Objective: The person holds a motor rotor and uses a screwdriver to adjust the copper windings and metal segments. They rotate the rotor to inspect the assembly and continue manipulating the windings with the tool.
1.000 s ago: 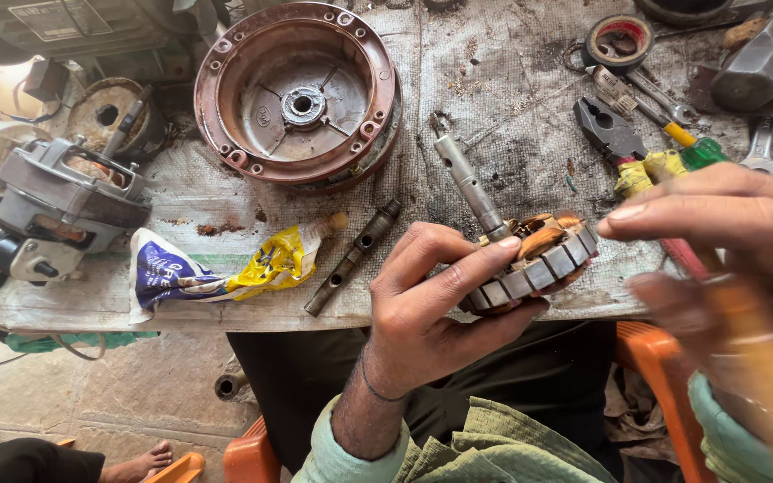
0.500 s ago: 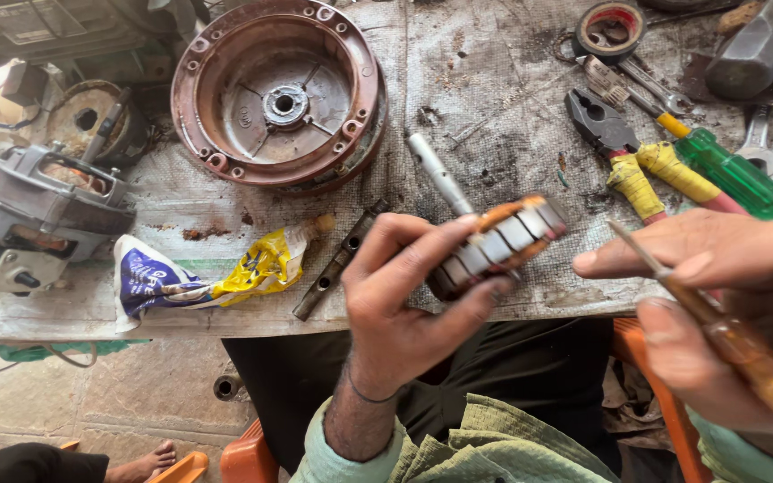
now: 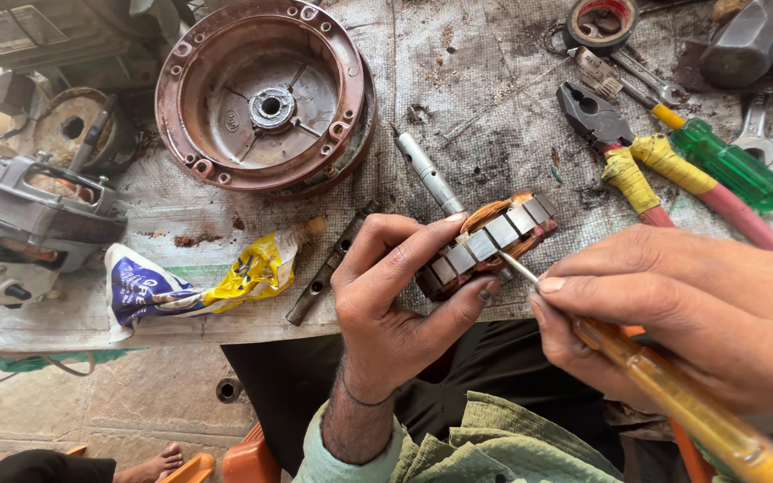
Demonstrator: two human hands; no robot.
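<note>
Head view: the table (image 3: 494, 98) is covered by a stained grey cloth. At far left on it a round reddish motor housing (image 3: 266, 94) lies open side up, quite apart from the wound core, so disassembly is judged already done. At far right, pliers (image 3: 615, 148) and a green-handled screwdriver (image 3: 726, 165) lie unused beside a roll of tape (image 3: 601, 22).

At the near edge of the table, the armature (image 3: 485, 241) is clamped in the left hand (image 3: 395, 304), thumb below, fingers over the top, its steel shaft pointing far and left. The right hand (image 3: 673, 313) is closed around an amber-handled screwdriver (image 3: 673, 402), whose thin tip is set against the right side of the laminations. Work on the copper windings is judged under way, not finished; reassembly remains.
</note>
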